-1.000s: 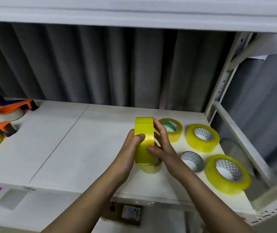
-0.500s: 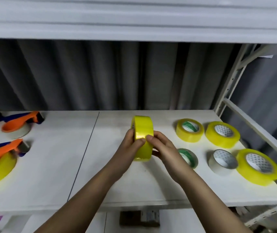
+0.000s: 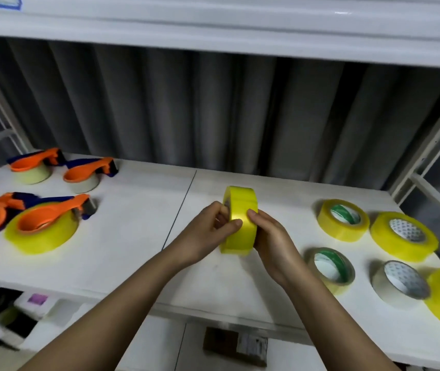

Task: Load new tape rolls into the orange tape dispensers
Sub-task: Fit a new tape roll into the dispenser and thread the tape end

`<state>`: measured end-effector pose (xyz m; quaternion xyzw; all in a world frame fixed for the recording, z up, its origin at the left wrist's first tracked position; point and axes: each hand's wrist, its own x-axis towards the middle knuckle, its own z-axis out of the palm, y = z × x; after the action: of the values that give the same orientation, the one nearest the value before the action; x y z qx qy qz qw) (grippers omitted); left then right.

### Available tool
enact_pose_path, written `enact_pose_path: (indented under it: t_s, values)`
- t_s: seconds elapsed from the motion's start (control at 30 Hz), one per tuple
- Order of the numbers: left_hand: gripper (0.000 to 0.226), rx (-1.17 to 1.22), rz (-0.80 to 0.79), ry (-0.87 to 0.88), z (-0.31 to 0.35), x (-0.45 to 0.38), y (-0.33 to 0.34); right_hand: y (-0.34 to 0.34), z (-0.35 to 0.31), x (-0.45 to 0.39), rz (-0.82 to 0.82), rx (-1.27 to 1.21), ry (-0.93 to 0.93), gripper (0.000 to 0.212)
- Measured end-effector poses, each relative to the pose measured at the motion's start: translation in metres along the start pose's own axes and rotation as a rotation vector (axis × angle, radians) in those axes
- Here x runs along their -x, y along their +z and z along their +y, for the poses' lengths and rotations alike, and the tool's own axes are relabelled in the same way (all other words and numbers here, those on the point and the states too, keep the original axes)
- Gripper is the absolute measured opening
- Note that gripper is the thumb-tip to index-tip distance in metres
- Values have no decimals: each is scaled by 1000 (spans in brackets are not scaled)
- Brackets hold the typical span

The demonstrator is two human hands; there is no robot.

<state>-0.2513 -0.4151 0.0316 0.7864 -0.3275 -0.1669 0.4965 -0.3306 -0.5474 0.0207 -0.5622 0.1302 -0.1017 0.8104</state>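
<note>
Both hands hold the yellow tape roll (image 3: 238,220) upright on its edge above the middle of the white shelf (image 3: 133,231), the left hand (image 3: 208,234) and the right hand (image 3: 272,242) each with a grip grasping it, orange tape dispensers (image 3: 53,218) lying far left.

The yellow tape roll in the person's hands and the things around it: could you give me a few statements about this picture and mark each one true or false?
1. Both hands hold the yellow tape roll on edge above the white shelf. True.
2. The orange dispensers lie to the right of the hands. False: they lie to the left.
3. Five loose rolls lie flat on the right side. True.
4. The left hand rests empty on the shelf. False: it grips the roll, as does the right hand.
</note>
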Motion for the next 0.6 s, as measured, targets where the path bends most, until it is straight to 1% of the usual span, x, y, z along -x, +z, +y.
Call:
enact_pose_path:
  t_s: [0.07,0.13,0.17,0.23,0.27,0.33,0.4,0.53,0.6]
  values:
    - [23,71,-26,1,-9,-1,-22,15,3,-5,1,-2,-5,37]
    - [25,87,-4,13,-19,-2,-44,29,9,-13,21,35,-12,31]
    - [22,80,8,26,-26,-3,-56,39,12,-17,38,53,-12,32]
    - [10,81,27,36,-43,-3,-79,60,19,-28,75,45,-15,42]
    - [6,78,36,36,-53,-3,-92,73,24,-34,96,29,-14,41]
    - [7,45,54,17,-73,-2,-117,98,35,-46,125,15,-20,25]
    - [8,-74,73,-14,-97,-4,-148,128,49,-59,152,21,-33,16]
    - [15,-497,74,3,-131,-6,-209,188,68,-77,184,-11,-20,26]
    - [15,-637,72,42,-142,-9,-236,213,74,-85,207,-33,-25,23]
